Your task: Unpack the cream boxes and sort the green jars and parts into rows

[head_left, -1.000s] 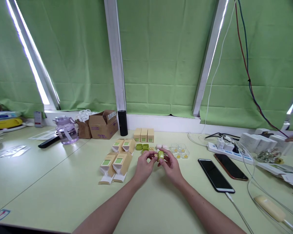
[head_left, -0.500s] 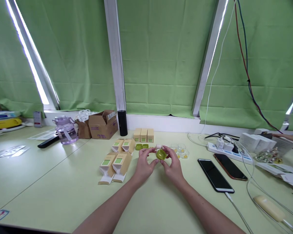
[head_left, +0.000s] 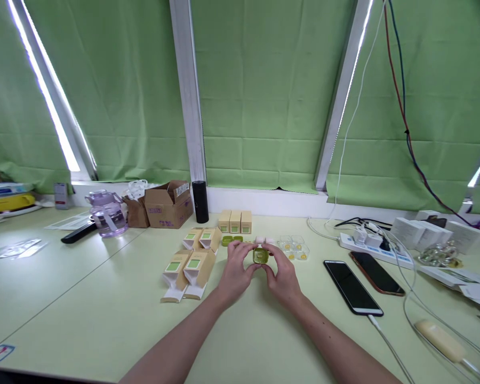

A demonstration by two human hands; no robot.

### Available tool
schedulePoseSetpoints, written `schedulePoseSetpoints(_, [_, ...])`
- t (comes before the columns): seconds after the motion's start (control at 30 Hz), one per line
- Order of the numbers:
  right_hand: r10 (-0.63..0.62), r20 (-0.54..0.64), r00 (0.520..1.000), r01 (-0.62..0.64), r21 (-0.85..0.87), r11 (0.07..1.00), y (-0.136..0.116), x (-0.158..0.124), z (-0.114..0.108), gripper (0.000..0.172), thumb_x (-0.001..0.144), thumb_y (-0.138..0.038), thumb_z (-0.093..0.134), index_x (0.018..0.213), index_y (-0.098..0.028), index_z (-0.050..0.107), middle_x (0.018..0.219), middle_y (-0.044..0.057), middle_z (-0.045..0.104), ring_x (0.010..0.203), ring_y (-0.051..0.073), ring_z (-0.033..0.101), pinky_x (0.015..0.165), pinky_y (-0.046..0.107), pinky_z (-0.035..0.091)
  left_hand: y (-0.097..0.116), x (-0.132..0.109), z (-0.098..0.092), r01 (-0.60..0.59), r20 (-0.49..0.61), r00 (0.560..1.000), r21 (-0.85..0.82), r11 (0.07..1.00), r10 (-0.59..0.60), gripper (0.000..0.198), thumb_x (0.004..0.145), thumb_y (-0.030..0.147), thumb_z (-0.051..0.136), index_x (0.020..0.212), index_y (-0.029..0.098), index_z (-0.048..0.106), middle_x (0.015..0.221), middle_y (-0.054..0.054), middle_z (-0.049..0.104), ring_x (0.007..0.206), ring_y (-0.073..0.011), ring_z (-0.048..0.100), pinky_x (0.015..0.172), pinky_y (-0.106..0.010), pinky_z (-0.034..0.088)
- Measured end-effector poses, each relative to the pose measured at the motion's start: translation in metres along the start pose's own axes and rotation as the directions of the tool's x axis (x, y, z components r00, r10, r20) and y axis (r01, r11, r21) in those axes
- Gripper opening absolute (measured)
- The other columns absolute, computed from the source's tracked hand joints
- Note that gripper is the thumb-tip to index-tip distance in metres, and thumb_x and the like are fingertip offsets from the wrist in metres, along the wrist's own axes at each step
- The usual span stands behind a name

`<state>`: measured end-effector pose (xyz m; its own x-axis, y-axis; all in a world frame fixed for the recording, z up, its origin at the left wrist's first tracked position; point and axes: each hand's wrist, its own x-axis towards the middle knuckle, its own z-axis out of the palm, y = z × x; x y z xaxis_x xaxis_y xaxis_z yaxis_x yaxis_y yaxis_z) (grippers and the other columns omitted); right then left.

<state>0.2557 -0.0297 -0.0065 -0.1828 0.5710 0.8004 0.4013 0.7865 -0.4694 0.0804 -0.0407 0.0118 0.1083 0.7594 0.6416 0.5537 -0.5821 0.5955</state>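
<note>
A small olive-green square case [head_left: 261,256] is gripped by its sides between my left hand [head_left: 237,266] and my right hand [head_left: 280,269], above the table. Its hollow inner side faces me. Behind my fingers lie small pinkish-white pieces [head_left: 265,240], partly hidden. More green cases [head_left: 228,241] sit just beyond my left hand. Clear plastic cups [head_left: 296,247] with yellow bits inside stand to the right of my right hand. Open kraft boxes [head_left: 200,266] with green labels lie to the left, and three closed kraft boxes [head_left: 235,221] stand upright at the back.
On the right, two phones [head_left: 352,288] lie beside a power strip [head_left: 376,250] with cables. White boxes [head_left: 424,234] stand farther right. A cardboard carton [head_left: 170,205], black cylinder [head_left: 200,201] and purple jug [head_left: 109,213] line the back left.
The green case has turned in my fingers, from tilted to nearly square-on, and shifted slightly left. At the far right, another person's hand has left the view.
</note>
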Motion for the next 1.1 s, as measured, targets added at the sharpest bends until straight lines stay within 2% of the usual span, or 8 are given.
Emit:
schedulePoseSetpoints(0.17, [-0.099,-0.046,0.994,0.095,-0.072,0.993,-0.004,0.004,-0.005,0.045,0.093,-0.014,0.053,0.136,-0.026,0.056,0.130,0.012,0.065,0.125,0.029,0.059,0.103,0.052,0.053,-0.002,0.000,0.001,-0.015,-0.036,0.999,0.034,0.999,0.016,0.041,0.084,0.016,0.076,0.122,0.027,0.065,0.121,-0.005,0.068,0.126,-0.0282,0.045,0.107,-0.049,0.046])
schedulePoseSetpoints(0.33, [-0.183,-0.135,0.974,0.149,-0.229,0.962,-0.007,0.009,-0.008,0.028,0.092,-0.013,0.057,0.112,-0.027,0.071,0.107,0.009,0.062,0.104,0.028,0.056,0.087,0.048,0.054,0.000,-0.001,0.001,-0.099,-0.030,0.994,0.100,0.990,0.103,0.041,0.083,0.016,0.075,0.122,0.025,0.064,0.120,-0.007,0.068,0.120,-0.0297,0.048,0.104,-0.052,0.046])
schedulePoseSetpoints(0.43, [-0.190,-0.125,0.974,0.149,-0.282,0.948,-0.008,0.009,-0.008,0.028,0.091,-0.011,0.058,0.106,-0.028,0.074,0.101,0.008,0.058,0.100,0.027,0.052,0.083,0.045,0.052,0.002,-0.002,0.000,-0.155,-0.010,0.987,0.136,0.979,0.158,0.042,0.084,0.016,0.073,0.124,0.025,0.063,0.120,-0.008,0.068,0.118,-0.0314,0.050,0.103,-0.055,0.046])
schedulePoseSetpoints(0.73, [-0.208,-0.071,0.976,0.165,-0.387,0.907,-0.007,0.006,-0.009,0.034,0.087,-0.007,0.057,0.104,-0.029,0.076,0.095,0.008,0.058,0.096,0.027,0.048,0.079,0.043,0.047,0.005,-0.004,0.000,-0.237,-0.014,0.970,0.180,0.955,0.244,0.041,0.087,0.015,0.070,0.126,0.024,0.063,0.121,-0.010,0.067,0.117,-0.0310,0.052,0.102,-0.054,0.047])
schedulePoseSetpoints(1.1, [-0.214,-0.087,0.973,0.167,-0.375,0.912,-0.008,0.007,-0.007,0.024,0.087,-0.006,0.059,0.093,-0.025,0.073,0.089,0.007,0.058,0.089,0.025,0.048,0.075,0.040,0.043,0.008,-0.005,0.000,-0.274,-0.004,0.960,0.202,0.940,0.281,0.043,0.087,0.012,0.068,0.127,0.023,0.062,0.121,-0.010,0.068,0.115,-0.0304,0.051,0.101,-0.053,0.049])
